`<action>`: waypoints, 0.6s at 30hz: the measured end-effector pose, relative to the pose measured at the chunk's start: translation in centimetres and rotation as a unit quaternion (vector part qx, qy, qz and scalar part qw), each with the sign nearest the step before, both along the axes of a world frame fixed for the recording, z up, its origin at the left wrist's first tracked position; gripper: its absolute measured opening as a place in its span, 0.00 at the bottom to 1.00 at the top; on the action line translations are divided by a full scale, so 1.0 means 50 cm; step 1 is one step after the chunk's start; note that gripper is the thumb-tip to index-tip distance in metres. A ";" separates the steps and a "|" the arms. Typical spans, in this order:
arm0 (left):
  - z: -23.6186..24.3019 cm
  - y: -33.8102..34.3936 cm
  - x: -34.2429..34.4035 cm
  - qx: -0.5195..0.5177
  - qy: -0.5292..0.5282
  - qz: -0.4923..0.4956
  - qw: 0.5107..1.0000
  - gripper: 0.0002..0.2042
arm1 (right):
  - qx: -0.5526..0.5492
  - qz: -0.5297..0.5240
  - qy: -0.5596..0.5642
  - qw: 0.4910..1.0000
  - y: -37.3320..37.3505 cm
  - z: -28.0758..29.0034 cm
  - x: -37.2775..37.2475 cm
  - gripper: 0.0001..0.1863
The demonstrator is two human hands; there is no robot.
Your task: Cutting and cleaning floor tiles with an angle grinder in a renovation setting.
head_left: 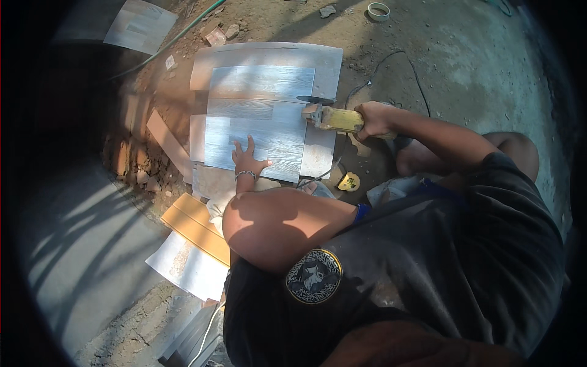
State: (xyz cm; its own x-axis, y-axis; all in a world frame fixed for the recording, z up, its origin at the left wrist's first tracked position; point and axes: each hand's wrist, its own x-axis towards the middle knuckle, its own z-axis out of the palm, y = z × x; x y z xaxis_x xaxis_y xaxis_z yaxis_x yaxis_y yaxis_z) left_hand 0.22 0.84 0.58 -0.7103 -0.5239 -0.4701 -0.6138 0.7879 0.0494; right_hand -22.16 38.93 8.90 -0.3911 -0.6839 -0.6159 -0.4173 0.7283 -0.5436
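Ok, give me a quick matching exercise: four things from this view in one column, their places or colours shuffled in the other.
Things:
1. Grinder
2. Tile
3. Hose
4. Ring

Places or colours:
A. green, at the upper left
B. on the dirt near the top edge
C. yellow-bodied, held in the right grip
D. grey, beneath the spread left grip

Pairs: 1-C; 2-D; 3-A; 4-B
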 end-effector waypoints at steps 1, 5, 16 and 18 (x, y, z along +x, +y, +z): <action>-0.012 -0.001 0.003 -0.002 0.007 -0.005 1.000 0.62 | -0.029 -0.013 -0.005 0.999 -0.002 0.015 -0.007 0.35; -0.028 -0.007 0.018 0.001 0.058 -0.020 0.998 0.58 | -0.125 -0.030 -0.010 0.992 -0.071 0.047 -0.045 0.34; 0.756 0.342 0.151 0.422 0.244 -0.324 0.811 0.15 | -0.256 -0.137 -0.074 0.954 -0.159 0.082 -0.147 0.31; 0.777 0.439 0.132 0.565 0.209 -0.397 0.692 0.10 | -0.241 -0.185 -0.126 0.944 -0.151 0.086 -0.143 0.28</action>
